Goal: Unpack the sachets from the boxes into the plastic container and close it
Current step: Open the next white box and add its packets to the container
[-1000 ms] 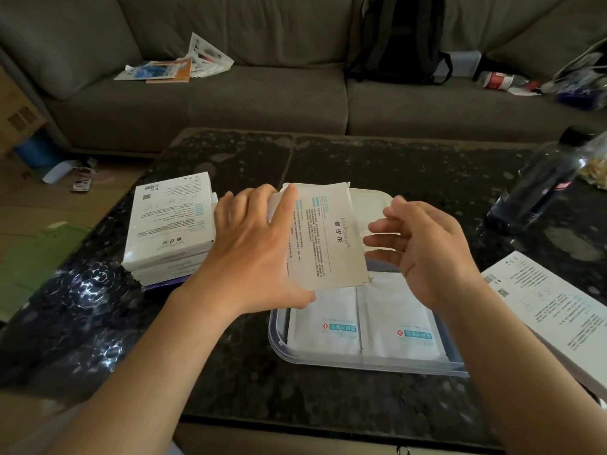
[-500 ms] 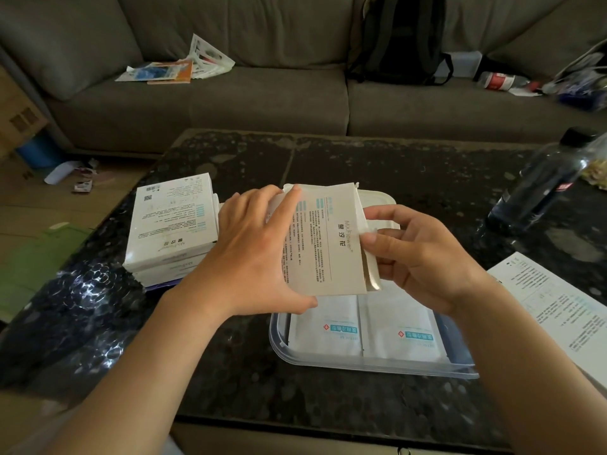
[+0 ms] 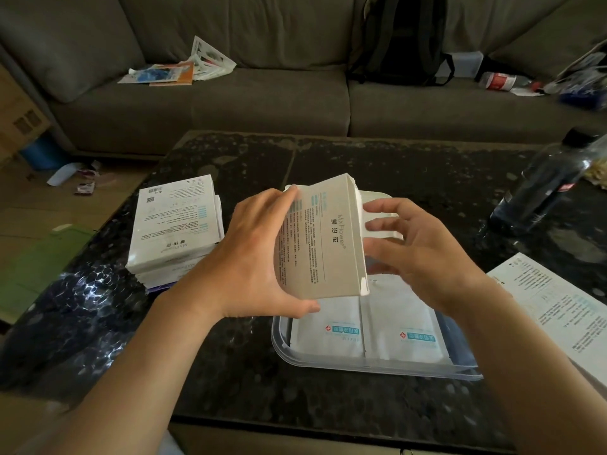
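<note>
Box (image 3: 322,241) above container (image 3: 361,364), gripped in left hand (image 3: 256,254) — right hand (image 3: 427,257) curled at its open end, grasp unclear

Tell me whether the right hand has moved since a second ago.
Yes. Against the container, the right hand has shifted left, away from the bottle; its fingertips now meet the open end of the box the left hand holds.

Both forearms reach forward; the left hand (image 3: 259,257) grips a box (image 3: 325,244), and the right hand (image 3: 423,254) spreads loose fingers (image 3: 382,206) against its end.
</note>
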The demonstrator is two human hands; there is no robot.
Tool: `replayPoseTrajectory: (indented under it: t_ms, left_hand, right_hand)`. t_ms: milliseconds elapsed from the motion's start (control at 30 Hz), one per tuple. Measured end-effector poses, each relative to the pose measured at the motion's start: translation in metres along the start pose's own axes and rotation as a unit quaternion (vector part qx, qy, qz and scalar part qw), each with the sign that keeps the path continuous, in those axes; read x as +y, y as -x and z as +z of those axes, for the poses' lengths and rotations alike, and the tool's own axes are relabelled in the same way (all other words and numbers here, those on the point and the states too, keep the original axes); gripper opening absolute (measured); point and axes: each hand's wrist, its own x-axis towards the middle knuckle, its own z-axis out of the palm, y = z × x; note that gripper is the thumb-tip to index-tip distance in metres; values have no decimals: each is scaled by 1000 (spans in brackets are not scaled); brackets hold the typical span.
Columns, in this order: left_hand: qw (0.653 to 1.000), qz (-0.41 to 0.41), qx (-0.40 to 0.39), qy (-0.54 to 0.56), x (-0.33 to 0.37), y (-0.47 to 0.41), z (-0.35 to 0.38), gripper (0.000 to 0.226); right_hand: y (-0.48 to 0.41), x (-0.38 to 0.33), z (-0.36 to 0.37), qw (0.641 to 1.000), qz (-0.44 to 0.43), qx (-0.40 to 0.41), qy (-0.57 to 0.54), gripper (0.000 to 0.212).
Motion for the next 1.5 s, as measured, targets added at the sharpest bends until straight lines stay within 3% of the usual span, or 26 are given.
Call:
replayPoseTrajectory:
  t_ms: [100, 167, 300, 500, 700, 933, 1200, 1500]
  left_hand:
    - [1000, 2, 6, -29, -2, -1, 1, 134]
    - [998, 1, 15, -57, -4, -1, 3, 133]
    - [994, 0, 48, -100, -5, -2, 5, 132]
    - [987, 25, 79, -135, -4, -4, 10, 127]
    - [982, 40, 83, -164, 0, -4, 15, 127]
    - [977, 58, 85, -189, 2, -3, 20, 125]
    - [975, 52, 95, -195, 2, -2, 21, 124]
    - [979, 31, 95, -176, -4, -3, 15, 124]
  right_hand:
    - [2, -1, 6, 967, -101, 94, 215, 29]
    - [4, -4, 7, 953, -154, 84, 248, 32]
    - [6, -5, 10, 959, -165, 20, 228, 30]
    - [6, -11, 5, 988, -46, -61, 134, 24]
    - [2, -11, 9, 992, -31, -21, 121, 13]
    - [-4, -10, 11, 984, -1, -65, 169, 29]
    - [-6, -7, 14, 982, -39, -38, 181, 31]
    - [-7, -5, 20, 988, -63, -4, 140, 11]
